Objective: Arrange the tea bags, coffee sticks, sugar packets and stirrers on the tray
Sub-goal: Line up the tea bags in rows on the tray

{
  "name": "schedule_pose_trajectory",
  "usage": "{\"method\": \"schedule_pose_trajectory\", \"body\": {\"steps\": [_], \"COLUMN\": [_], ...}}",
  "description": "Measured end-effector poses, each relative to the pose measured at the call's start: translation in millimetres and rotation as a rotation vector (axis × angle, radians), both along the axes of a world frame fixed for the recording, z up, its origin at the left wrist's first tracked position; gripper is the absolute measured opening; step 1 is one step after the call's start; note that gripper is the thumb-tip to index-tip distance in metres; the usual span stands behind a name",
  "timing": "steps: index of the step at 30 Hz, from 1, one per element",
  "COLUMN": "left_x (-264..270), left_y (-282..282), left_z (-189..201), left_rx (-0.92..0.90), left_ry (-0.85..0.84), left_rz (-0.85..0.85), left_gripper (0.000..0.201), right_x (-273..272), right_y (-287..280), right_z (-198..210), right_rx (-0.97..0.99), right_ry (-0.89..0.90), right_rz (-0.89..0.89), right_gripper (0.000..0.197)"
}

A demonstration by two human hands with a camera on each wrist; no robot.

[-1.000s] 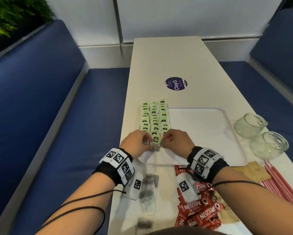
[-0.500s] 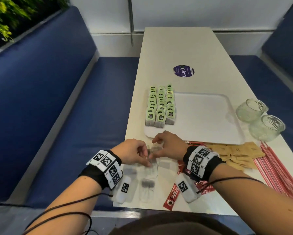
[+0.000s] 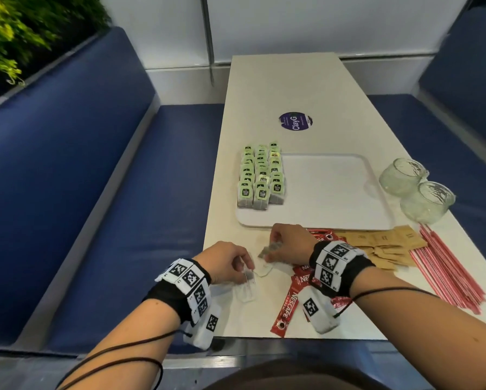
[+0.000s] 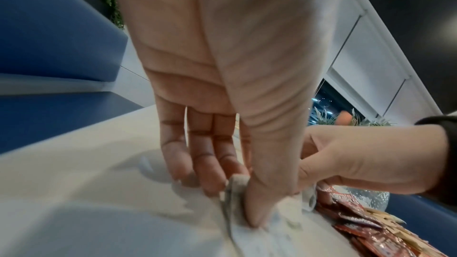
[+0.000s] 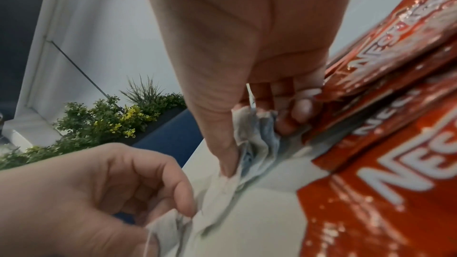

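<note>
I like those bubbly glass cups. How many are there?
2. One glass cup stands on the table right of the tray; the other glass cup sits beside it, nearer the person.

tea bags [image 3: 261, 175] on tray [image 3: 334, 192] left | sugar packets [image 3: 385, 246], stirrers [image 3: 447, 268] right

Bare forearms end in black fabric wristbands [image 3: 339, 270] covered with white blocks printed with black square markers [image 3: 189, 280]; thin black cables [image 3: 117, 353] trail back along both arms.

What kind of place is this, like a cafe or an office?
Probably a cafe or office break booth: blue cushioned benches flank a narrow white table, with a hedge planter behind and a tray of drink supplies.
</note>
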State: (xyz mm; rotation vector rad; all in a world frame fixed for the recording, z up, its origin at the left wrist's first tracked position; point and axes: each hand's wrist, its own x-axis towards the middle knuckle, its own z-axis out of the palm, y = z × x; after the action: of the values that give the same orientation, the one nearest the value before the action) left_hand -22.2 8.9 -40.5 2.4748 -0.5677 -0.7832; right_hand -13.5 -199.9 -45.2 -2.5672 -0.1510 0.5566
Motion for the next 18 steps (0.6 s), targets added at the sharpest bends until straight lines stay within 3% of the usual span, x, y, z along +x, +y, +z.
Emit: {"method": "schedule_pose_trajectory", "body": {"steps": [5,10,14,18], "left_x": [4,12,16,17], "left_y": [-2,-1,-11,-36], "left_z": [-1,-3,-4,8], "left_rx": [0.060,-0.127,-0.339,-0.616], "left_ry": [-0.154,-0.112,0.113,0.262], "left_rz": [0.053,0.323,0.618,0.823], "left_gripper": [0.014,0.014,0.017,0.019], "right_x": [-3,-2,-1,3], "right_y": [-7,-13,-17,-12], "right_z": [2,3,10,23], "right_rx": [-0.023,0.072,0.468,0.725], "right_ry": [-0.010,-0.087,-0.114,-0.089], "right_rz": [0.013,-0.071,-0.329,-0.410], "right_gripper": [0.035,0.028,0.019,0.015]}}
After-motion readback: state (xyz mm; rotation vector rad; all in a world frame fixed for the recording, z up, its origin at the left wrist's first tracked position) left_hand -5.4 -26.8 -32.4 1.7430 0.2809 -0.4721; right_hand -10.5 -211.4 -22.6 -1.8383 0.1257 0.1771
